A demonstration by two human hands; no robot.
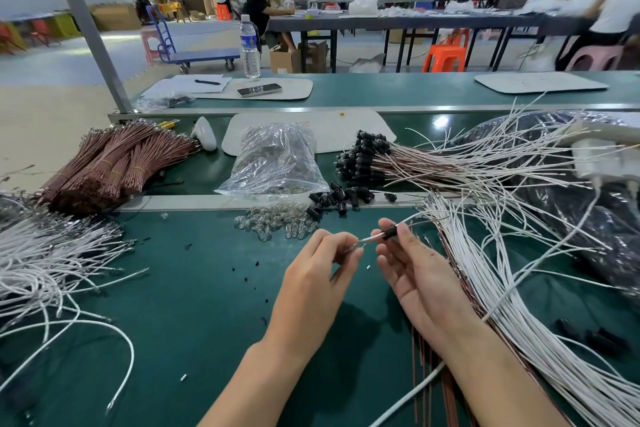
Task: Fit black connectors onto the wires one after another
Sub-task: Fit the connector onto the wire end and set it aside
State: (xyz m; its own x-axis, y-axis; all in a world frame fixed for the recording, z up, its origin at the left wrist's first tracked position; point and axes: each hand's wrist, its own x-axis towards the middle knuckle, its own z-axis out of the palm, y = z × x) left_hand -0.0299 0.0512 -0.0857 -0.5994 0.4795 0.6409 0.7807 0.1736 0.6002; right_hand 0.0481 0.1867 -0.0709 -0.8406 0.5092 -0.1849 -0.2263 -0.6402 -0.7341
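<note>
My left hand [320, 274] pinches the metal end of a white wire [372, 238] over the green table. My right hand [414, 270] pinches a black connector [390, 231] that sits on this wire, with the remaining fingers spread. The wire runs off to the right into a fan of white and brown wires [512, 288]. Loose black connectors [337, 199] lie just beyond my hands. Wires with connectors fitted [367, 158] are piled further back.
A clear bag [277, 163] and small clear bulbs [273, 224] lie ahead. Bundled brown wires [114, 163] sit at the back left, loose white wires [52, 253] at the left. A black plastic bag [561, 184] is at the right. A water bottle [250, 45] stands on the far belt.
</note>
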